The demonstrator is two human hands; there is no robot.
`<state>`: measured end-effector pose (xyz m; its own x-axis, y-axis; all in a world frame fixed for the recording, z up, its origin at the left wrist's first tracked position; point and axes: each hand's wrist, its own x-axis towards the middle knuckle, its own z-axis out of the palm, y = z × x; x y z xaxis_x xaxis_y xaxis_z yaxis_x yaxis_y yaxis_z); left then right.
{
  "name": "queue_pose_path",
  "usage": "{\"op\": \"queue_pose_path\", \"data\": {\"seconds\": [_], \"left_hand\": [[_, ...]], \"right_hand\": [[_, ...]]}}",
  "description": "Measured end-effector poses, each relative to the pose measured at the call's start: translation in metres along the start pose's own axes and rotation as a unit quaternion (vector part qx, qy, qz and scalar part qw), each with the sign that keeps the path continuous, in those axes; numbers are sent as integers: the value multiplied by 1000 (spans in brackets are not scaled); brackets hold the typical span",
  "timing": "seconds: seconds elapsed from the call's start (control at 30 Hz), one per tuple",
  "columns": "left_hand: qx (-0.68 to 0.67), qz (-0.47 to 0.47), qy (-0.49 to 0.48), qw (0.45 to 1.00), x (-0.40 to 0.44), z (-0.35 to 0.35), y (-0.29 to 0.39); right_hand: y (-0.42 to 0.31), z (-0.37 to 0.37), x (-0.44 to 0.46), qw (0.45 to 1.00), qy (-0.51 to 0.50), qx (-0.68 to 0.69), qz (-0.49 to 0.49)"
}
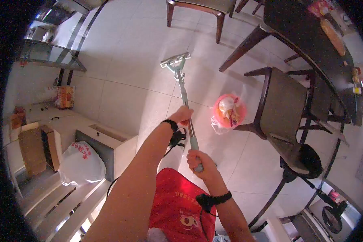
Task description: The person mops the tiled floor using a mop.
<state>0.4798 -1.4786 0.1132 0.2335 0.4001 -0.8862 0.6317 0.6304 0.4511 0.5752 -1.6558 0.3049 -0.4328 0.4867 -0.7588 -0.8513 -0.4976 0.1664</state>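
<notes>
A mop (184, 90) with a pale green and metal pole slants across the middle of the view, its flat head up and away from me over the tiled floor. My left hand (182, 114) is closed around the middle of the pole. Lower down, my right hand (201, 163) wraps round the grip near the pole's end. Both wrists wear black straps. A red apron (181, 201) covers my front. To the right of the pole, a pink bin (218, 115) lined with a clear bag holds some rubbish.
Dark wooden chairs (284, 101) stand around a dark table (310, 40) on the right. At left are an open drawer (109, 133), a white plastic bag (82, 163), a cardboard box (33, 149) and a slatted surface (56, 197). A black fan (332, 218) is at lower right.
</notes>
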Motion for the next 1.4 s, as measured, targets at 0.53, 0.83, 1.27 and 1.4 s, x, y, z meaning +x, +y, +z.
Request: {"op": "queue_pose_path", "data": {"seconds": [0.53, 0.83, 1.27, 1.4], "left_hand": [[502, 372, -2, 781, -197, 389, -232], [472, 414, -108, 771, -262, 440, -263], [-55, 89, 121, 987, -306, 384, -238], [18, 63, 216, 974, -260, 302, -209]], "right_hand": [[137, -298, -323, 965, 218, -125, 70], [173, -303, -413, 668, 123, -731, -66], [179, -235, -377, 947, 154, -271, 79], [172, -241, -295, 946, 84, -310, 40]]}}
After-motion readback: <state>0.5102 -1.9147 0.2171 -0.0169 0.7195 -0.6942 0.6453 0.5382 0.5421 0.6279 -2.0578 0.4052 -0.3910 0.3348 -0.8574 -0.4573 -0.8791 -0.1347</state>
